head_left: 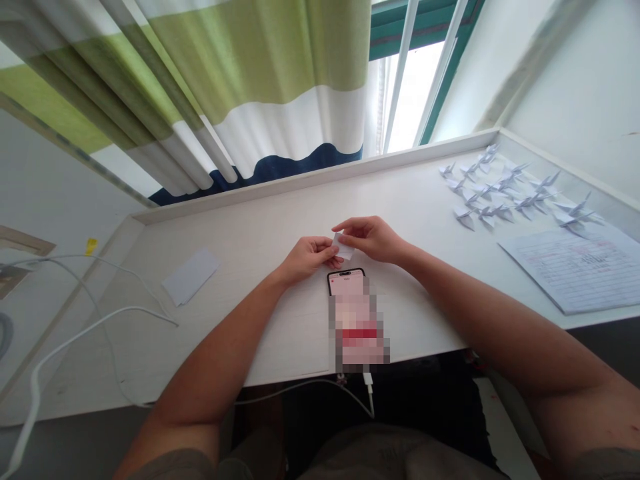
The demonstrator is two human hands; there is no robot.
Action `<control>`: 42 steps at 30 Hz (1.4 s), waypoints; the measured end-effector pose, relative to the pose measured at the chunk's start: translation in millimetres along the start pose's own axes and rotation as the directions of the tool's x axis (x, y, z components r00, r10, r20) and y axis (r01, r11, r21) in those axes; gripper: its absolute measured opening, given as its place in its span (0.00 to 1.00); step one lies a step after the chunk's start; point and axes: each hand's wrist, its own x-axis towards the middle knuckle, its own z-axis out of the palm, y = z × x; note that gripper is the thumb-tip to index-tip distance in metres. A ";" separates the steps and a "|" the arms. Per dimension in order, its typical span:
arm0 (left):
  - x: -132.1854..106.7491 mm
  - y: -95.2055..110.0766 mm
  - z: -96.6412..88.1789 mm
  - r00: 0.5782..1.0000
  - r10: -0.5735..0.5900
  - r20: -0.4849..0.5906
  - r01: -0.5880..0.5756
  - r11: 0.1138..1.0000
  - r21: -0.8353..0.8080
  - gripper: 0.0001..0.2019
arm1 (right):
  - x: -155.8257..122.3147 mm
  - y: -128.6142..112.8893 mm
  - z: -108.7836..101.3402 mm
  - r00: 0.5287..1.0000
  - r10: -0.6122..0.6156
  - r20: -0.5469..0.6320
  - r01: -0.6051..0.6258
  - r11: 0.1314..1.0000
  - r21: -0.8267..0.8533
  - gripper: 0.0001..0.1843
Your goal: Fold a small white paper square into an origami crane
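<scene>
Pinching a small white paper (345,253) between them, the left hand (309,255) and the right hand (374,238) meet over the bench (297,327) in the head view. The left thumb presses the paper's left edge; the right hand grips its upper right side. The paper, perhaps folded though fingers partly cover it, sits just beyond the phone's (349,285) top end.

The small folded piece (344,249) looks like thin, matt paper, as do the loose slips (191,277); the pointed figures (575,215) are crisply creased paper. The desktop (250,233) appears smooth with a faint satin sheen, the phone screen (347,285) smooth glass, the cable (34,393) smooth plastic, the curtain (280,53) soft, matt woven cloth.
</scene>
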 end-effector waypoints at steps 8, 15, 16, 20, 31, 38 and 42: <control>1.6 -0.1 -3.3 1.000 0.000 -0.022 -0.001 0.999 -0.048 0.27 | 0.4 -5.1 0.5 0.994 -0.105 -0.041 0.098 0.985 -0.141 0.10; 3.4 -4.8 -6.0 0.999 -0.008 -0.040 0.005 0.998 -0.062 0.27 | 1.0 -4.6 2.8 0.997 -0.038 -0.060 0.035 0.998 -0.055 0.11; 3.5 -5.1 -6.0 0.999 -0.009 -0.038 0.007 0.998 -0.061 0.27 | 1.0 -4.7 2.7 0.998 -0.037 -0.052 0.034 0.998 -0.059 0.11; 2.6 -2.8 -6.0 0.999 -0.024 -0.039 0.020 0.995 -0.094 0.26 | 1.6 -3.3 2.9 0.998 -0.042 -0.048 0.040 0.999 -0.029 0.09; -0.8 5.5 -7.7 0.989 -0.143 -0.024 0.133 0.962 -0.238 0.20 | 1.6 -0.9 2.6 0.998 -0.049 -0.043 0.049 0.999 0.002 0.08; -0.4 3.1 -9.4 0.991 -0.130 -0.007 0.126 0.971 -0.205 0.23 | 1.7 0.1 4.7 0.999 -0.014 -0.031 0.016 0.997 0.071 0.04; -0.2 3.0 -5.1 0.993 -0.107 -0.040 0.100 0.983 -0.156 0.24 | 2.2 -6.3 3.6 0.999 0.050 -0.021 -0.045 0.982 0.186 0.05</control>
